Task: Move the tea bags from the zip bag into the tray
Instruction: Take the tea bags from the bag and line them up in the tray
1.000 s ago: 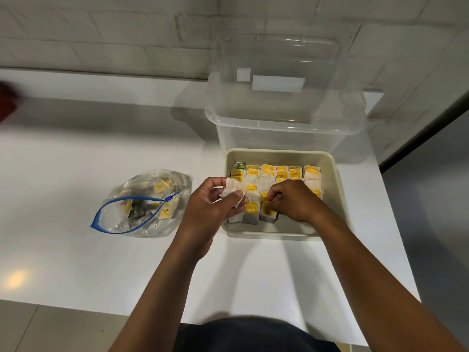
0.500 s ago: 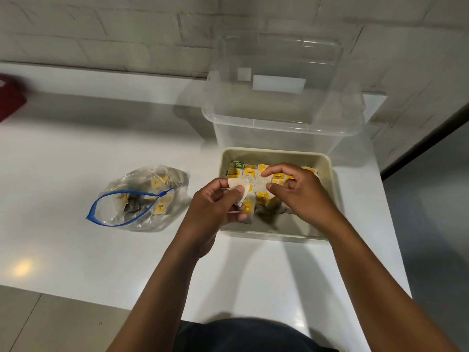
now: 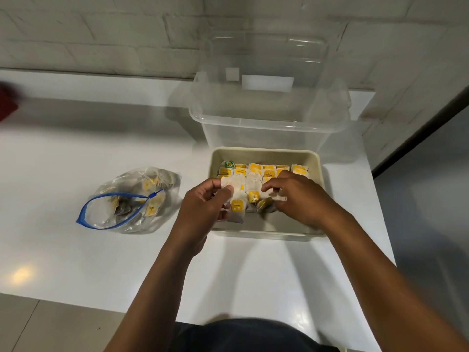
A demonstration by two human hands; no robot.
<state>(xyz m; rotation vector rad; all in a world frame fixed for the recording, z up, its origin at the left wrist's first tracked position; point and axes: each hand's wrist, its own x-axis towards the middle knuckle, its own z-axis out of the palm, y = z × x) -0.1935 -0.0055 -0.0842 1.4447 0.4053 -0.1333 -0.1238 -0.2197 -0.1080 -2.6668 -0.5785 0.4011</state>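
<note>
A beige tray (image 3: 266, 231) sits on the white table with rows of yellow-tagged tea bags (image 3: 264, 171) standing along its far side. My left hand (image 3: 203, 207) holds a small bunch of white tea bags (image 3: 232, 185) over the tray's left edge. My right hand (image 3: 299, 199) is inside the tray and pinches a tea bag (image 3: 278, 196) by the front row. The clear zip bag (image 3: 132, 201) with a blue zipper lies open to the left, several tea bags still inside.
A clear plastic storage box (image 3: 269, 107) stands right behind the tray against the brick wall. A red object (image 3: 7, 102) shows at the far left edge. The table's right edge (image 3: 380, 224) runs close to the tray.
My right hand has shifted from the far rows back toward the front row and now pinches a tea bag there. My left hand stays beside the tray with its bunch.
</note>
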